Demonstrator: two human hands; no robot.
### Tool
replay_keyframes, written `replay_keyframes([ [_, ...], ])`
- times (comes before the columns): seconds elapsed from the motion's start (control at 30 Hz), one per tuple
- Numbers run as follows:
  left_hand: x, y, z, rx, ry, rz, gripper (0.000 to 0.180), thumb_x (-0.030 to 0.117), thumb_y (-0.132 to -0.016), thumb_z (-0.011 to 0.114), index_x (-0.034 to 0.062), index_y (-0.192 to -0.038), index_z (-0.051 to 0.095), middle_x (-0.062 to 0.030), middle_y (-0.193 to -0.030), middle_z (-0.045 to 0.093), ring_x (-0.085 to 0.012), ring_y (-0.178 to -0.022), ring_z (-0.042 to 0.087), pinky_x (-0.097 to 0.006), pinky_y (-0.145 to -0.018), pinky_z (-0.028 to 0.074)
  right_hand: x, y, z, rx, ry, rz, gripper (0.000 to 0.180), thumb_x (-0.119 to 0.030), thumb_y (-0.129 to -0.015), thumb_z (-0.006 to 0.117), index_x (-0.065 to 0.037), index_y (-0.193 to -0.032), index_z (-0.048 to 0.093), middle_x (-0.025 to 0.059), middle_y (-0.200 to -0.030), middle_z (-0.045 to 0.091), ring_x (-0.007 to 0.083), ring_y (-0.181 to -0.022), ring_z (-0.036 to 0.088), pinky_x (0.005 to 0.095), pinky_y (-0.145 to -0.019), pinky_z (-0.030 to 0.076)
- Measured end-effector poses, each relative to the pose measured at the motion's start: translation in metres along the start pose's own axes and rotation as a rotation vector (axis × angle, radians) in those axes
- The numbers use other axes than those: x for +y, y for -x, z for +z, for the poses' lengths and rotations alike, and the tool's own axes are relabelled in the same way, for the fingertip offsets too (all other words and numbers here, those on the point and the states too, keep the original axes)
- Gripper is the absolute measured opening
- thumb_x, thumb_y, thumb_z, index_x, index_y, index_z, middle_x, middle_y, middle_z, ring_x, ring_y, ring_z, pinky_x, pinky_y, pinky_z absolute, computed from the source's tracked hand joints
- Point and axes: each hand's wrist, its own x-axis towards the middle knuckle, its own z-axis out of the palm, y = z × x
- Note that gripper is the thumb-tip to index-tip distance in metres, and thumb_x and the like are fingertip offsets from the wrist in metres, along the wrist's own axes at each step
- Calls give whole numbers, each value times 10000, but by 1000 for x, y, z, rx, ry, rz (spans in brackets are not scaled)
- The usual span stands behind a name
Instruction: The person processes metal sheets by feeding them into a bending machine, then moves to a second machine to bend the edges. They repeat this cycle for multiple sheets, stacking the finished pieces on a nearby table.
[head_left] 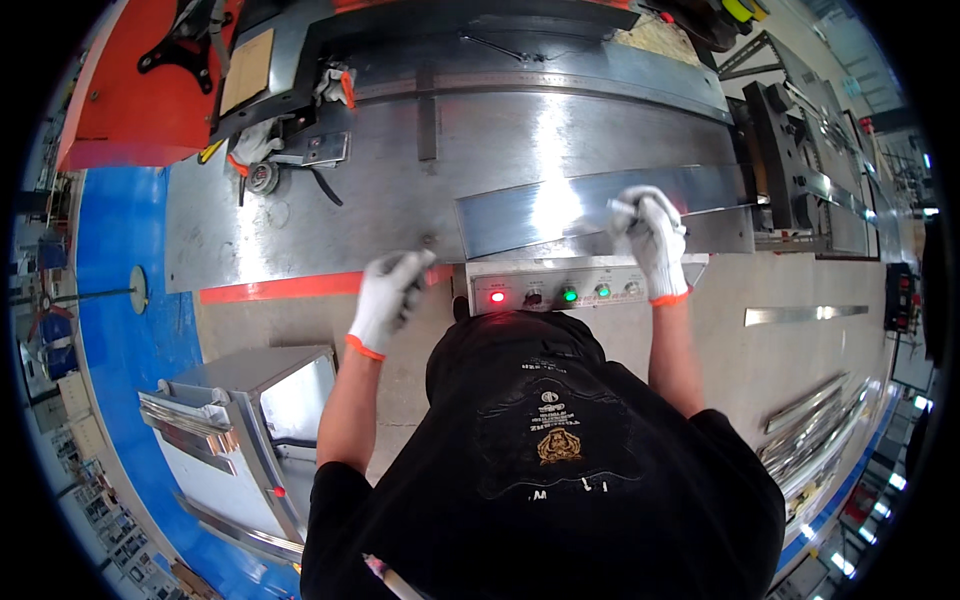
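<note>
White gloves, orange cuffs, silver-grey metal strip, black shirt, blue floor

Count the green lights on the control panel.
2: one green light near the middle of the control panel, another green light right of it. The right hand covers part of the panel's right end, so more may hide.

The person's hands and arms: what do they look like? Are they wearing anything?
Yes! The left hand and right hand each wear a white glove with an orange band at the wrist. The left glove looks dark in places, but it's blurry. The forearms are bare up to short black sleeves. No cables show on them.
</note>
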Motion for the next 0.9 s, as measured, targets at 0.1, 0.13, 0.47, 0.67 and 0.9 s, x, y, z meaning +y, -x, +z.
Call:
replay_keyframes([
  [0.1,-37,-54,-31,42,281,216,208,200,-1022,646,2,-1081,672,-41,-807,670,-76,-572,584,-226,-476,454,25,-14,-30,201,247,18,129,-67,-988,630,35,-1057,668,80,-908,707,154,-792,676,296,-756,554],
  [0.13,-40,-64,-29,56,296,242,206,185,-1028,630,-6,-1094,665,-53,-818,675,-90,-587,595,-235,-491,470,49,-17,-54,175,304,-86,115,-43,-962,666,19,-1057,677,67,-920,705,125,-797,666,271,-744,543],
  [0.47,-51,-77,2,89,514,297,169,150,-1024,638,-2,-1096,659,-97,-853,700,-128,-622,623,-258,-533,503,60,-34,-51,378,363,48,107,-116,-960,681,-16,-950,643,20,-761,648,72,-612,587,253,-578,486],
  [0.67,-39,-60,21,117,233,411,245,165,-1026,635,-4,-1201,658,-63,-899,698,-106,-703,631,-252,-632,523,30,-32,-22,375,369,33,174,-185,-1007,623,-19,-967,653,96,-815,718,106,-602,628,250,-542,498],
  [0.9,-20,-24,59,16,-119,639,221,14,-1001,574,-19,-1209,639,-82,-1063,690,-115,-873,665,-256,-747,532,-7,8,107,72,181,221,389,-278,-1036,442,-5,-956,707,27,-576,537,96,-450,444,267,-407,346],
])
